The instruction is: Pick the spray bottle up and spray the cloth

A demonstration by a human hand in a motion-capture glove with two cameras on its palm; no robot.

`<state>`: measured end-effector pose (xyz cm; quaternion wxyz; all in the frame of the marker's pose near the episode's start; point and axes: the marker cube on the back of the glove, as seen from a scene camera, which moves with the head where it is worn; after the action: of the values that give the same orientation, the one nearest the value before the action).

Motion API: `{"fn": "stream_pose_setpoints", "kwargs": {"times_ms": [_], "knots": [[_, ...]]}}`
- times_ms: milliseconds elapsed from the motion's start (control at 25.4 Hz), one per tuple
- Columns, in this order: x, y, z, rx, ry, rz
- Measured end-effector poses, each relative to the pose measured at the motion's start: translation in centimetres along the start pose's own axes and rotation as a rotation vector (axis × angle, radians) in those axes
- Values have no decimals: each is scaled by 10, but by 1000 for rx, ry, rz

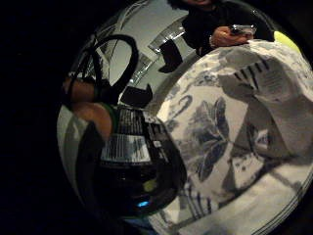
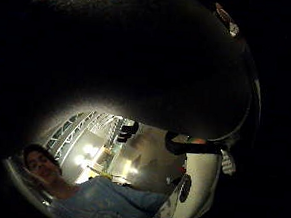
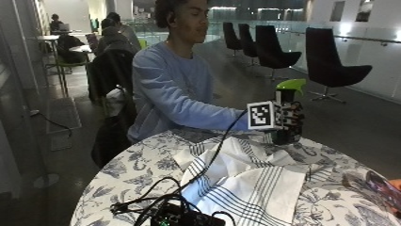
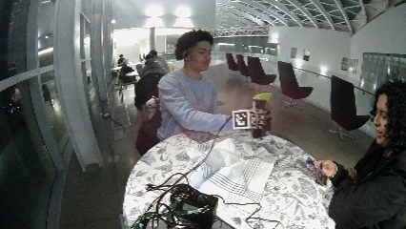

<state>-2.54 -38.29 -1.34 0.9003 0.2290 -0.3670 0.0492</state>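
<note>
A dark spray bottle (image 3: 288, 134) with a lime-green trigger head (image 3: 291, 85) stands upright at the far edge of the round table (image 3: 138, 172). My gloved right hand (image 3: 292, 117) is wrapped around its body, just under the head. In the little finger side palm view the bottle's dark body and label (image 1: 128, 147) lie right against the palm. A white cloth with dark stripes (image 3: 247, 186) lies crumpled in the middle of the table, in front of the bottle; the cloth (image 1: 274, 93) also shows in that palm view. A dark surface fills most of the thumb side palm view.
The table wears a floral tablecloth (image 4: 285, 191). A black device with cables (image 3: 181, 216) sits at the near edge. A second person's hand holds a phone (image 3: 379, 186) at the right edge. Black chairs (image 3: 332, 66) stand behind.
</note>
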Motion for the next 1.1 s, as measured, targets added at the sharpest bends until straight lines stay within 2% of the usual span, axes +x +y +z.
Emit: {"fn": "stream_pose_setpoints", "kwargs": {"times_ms": [197,472,668,904,1101], "knots": [[20,-11,19,-56,31,9],[34,-10,9,-138,34,107],[27,28,-27,-267,67,65],[3,99,-114,-307,265,-40],[-3,177,-169,-276,407,-55]]}}
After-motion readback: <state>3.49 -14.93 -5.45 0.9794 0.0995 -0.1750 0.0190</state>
